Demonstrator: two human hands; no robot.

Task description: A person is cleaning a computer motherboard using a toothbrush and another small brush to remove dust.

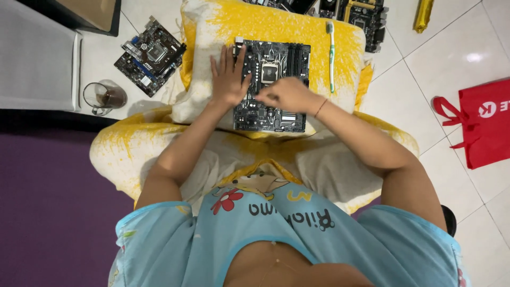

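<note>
A black computer motherboard (276, 69) lies flat on a yellow and white pillow (276, 26) in front of me. My left hand (228, 79) rests palm down on the board's left edge, fingers spread. My right hand (284, 94) sits over the board's lower middle with fingertips pinched together; whether it holds anything small I cannot tell. A green and white toothbrush (331, 53) lies on the pillow to the right of the board.
A second motherboard (151, 56) lies on the tiled floor at the left, near a glass mug of dark drink (103, 97). More boards (361, 16) sit behind the pillow. A red bag (486, 122) lies at the right. A purple mat (48, 202) covers the lower left.
</note>
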